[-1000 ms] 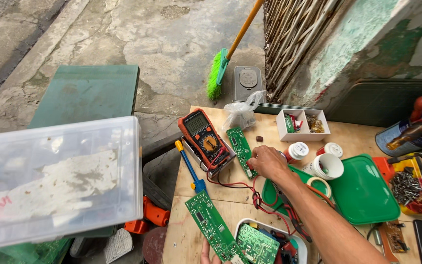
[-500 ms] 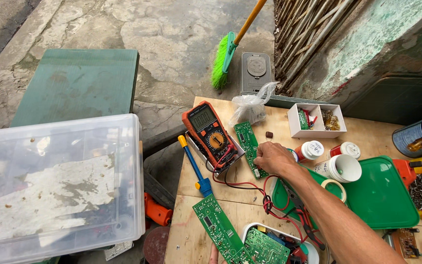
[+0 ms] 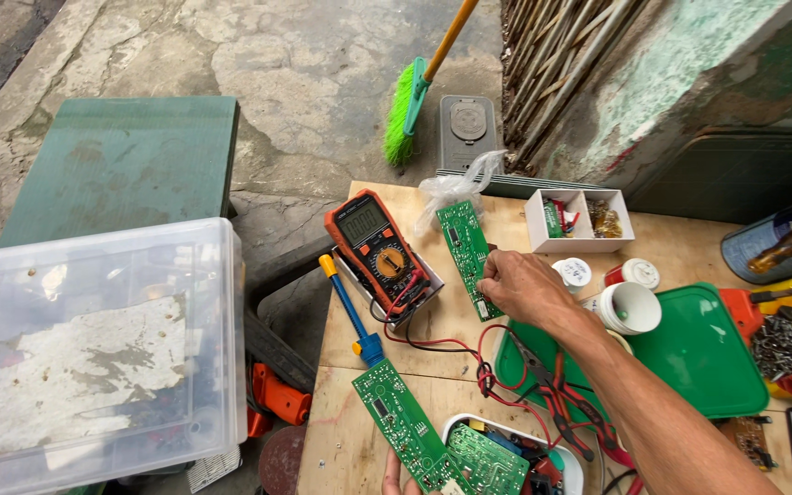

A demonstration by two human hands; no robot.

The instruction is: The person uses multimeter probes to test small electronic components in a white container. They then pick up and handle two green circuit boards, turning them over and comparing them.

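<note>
on wooden table (image 3: 671, 247) | right hand (image 3: 524, 286) fingers pinch long green circuit board (image 3: 465, 243) | left hand (image 3: 394, 475) grip unclear

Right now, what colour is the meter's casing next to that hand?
Orange, with a dark face: the meter shows best in the head view, left of the right hand.

right hand (image 3: 522, 286) curled, arm outstretched

light: even daylight | shadows: soft | focus: sharp | edges: wide-angle stretch
</note>
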